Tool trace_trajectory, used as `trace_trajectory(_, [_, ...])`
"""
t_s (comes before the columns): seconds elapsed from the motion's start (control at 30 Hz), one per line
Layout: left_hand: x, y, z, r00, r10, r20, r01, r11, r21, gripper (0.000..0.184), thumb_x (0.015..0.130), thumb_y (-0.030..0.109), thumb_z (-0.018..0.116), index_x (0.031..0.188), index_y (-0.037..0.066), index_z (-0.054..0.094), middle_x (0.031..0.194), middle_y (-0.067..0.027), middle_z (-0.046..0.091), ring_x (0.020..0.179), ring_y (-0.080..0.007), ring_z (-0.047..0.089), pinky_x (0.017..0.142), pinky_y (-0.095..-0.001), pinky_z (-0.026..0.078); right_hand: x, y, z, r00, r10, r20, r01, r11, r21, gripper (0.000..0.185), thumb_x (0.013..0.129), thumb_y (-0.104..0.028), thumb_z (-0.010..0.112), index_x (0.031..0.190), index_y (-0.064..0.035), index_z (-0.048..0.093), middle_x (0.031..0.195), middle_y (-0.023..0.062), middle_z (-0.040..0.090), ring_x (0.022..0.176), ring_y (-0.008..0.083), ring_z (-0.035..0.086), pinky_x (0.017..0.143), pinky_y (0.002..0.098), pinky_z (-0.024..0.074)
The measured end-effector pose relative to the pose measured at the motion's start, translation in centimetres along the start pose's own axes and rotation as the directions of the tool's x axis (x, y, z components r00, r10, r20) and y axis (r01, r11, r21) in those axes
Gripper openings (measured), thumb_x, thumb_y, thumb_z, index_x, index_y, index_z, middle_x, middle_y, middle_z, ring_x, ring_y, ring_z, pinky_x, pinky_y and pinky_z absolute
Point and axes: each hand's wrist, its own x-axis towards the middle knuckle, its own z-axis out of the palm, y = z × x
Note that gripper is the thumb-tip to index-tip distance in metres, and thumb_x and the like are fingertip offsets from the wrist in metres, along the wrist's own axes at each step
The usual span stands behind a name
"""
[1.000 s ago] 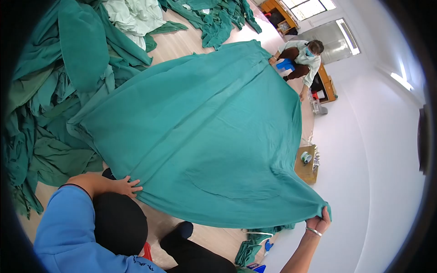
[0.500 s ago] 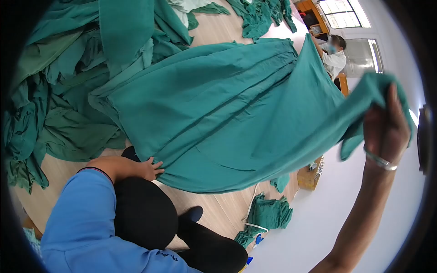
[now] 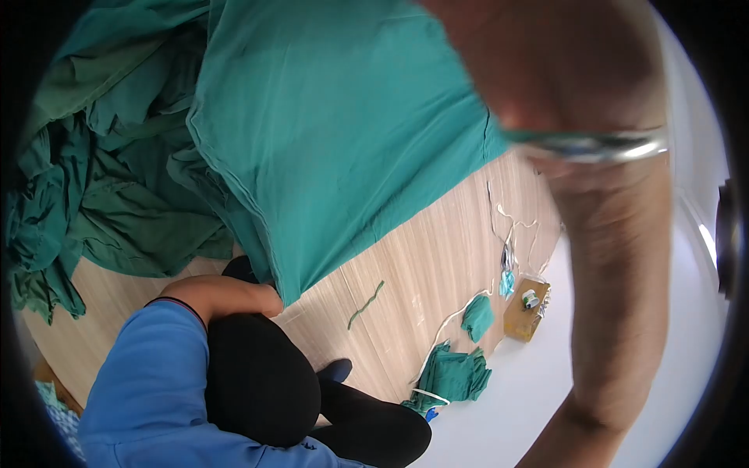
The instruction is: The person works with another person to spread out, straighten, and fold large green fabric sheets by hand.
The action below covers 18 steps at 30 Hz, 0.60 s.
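Note:
A large green cloth sheet [image 3: 335,117] stretches across the upper middle, with a lower corner drawn to a point at my left hand [image 3: 271,301]. My left hand is closed on that corner beside my knee; its fingers are mostly covered by the fabric. Very near the camera at upper right is my right hand [image 3: 562,62], blurred, a bracelet [image 3: 624,147] on its wrist. The sheet passes behind this hand. Its fingers lie beyond the top edge or are hidden, so its grip does not show.
Crumpled green cloths [image 3: 140,179] are heaped at left. On the wooden floor [image 3: 406,257] lie a green strip [image 3: 365,306], a folded green bundle [image 3: 452,374] with white cord, a small green piece [image 3: 477,317] and a box [image 3: 524,316] holding a spool. A white wall stands at right.
My right hand has come up close to the camera. The sheet has been lifted and pulled straighter, uncovering floor at right. The other person is out of sight now.

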Motion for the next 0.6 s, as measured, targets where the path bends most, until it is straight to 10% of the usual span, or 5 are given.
trace_trajectory(0.2, [-3.4,0.2,-2.5,0.984,0.07,0.167,-0.075,0.997,0.026,0.035,0.068,0.03,0.061,0.098,0.012,0.063,0.107,-0.0133,0.058,0.104,-0.0279,0.051,0.089,-0.0383,0.037,-2.6,5.7,3.6,0.991,0.095,-0.099,-0.093,0.995,0.032,0.037,0.086,-0.012,0.047,0.12,0.0006,0.042,0.119,0.0157,0.048,0.107,0.0257,0.05,0.092,0.0413,0.041])
trace_trajectory(0.33, [-10.1,-1.4,-5.6,0.909,-0.348,-0.229,0.06,0.652,-0.756,0.041,0.065,0.03,0.07,0.096,0.005,0.061,0.108,-0.0133,0.055,0.095,-0.0284,0.053,0.075,-0.0367,0.043,-7.7,8.3,4.8,0.976,0.11,-0.186,-0.123,0.991,-0.055,0.032,0.083,-0.012,0.054,0.111,0.0025,0.047,0.106,0.0127,0.053,0.095,0.0216,0.052,0.082,0.0355,0.043])
trace_trajectory(0.4, [-13.7,-2.4,-2.6,0.352,-0.828,-0.437,-0.101,0.431,-0.897,0.047,0.06,0.026,0.074,0.096,0.002,0.056,0.106,-0.0158,0.053,0.09,-0.0289,0.052,0.07,-0.036,0.043,-11.3,10.1,5.7,0.957,0.138,-0.257,-0.166,0.982,-0.088,0.028,0.079,-0.013,0.06,0.101,0.0045,0.054,0.092,0.01,0.059,0.082,0.0177,0.055,0.072,0.0295,0.0445])
trace_trajectory(0.47, [-19.4,-2.0,-5.2,-0.509,-0.568,-0.647,0.087,0.714,-0.695,0.05,0.06,0.022,0.074,0.098,0.001,0.051,0.099,-0.0179,0.055,0.084,-0.0297,0.053,0.068,-0.0371,0.043,-15.5,13.5,7.8,0.913,0.266,-0.309,-0.264,0.963,0.048,0.028,0.079,-0.011,0.061,0.101,0.0041,0.054,0.093,0.0097,0.058,0.086,0.0171,0.054,0.077,0.0281,0.0423])
trace_trajectory(0.6, [-22.0,-7.4,-9.5,-0.646,-0.203,-0.736,0.443,0.686,-0.578,0.047,0.063,0.018,0.071,0.1,0.002,0.047,0.092,-0.0181,0.056,0.08,-0.0312,0.054,0.067,-0.0378,0.043,-21.3,23.1,13.3,0.843,0.491,-0.221,-0.285,0.755,0.59,0.044,0.083,-0.02,0.057,0.119,0.0013,0.043,0.111,0.0133,0.053,0.101,0.0244,0.051,0.086,0.0343,0.0394])
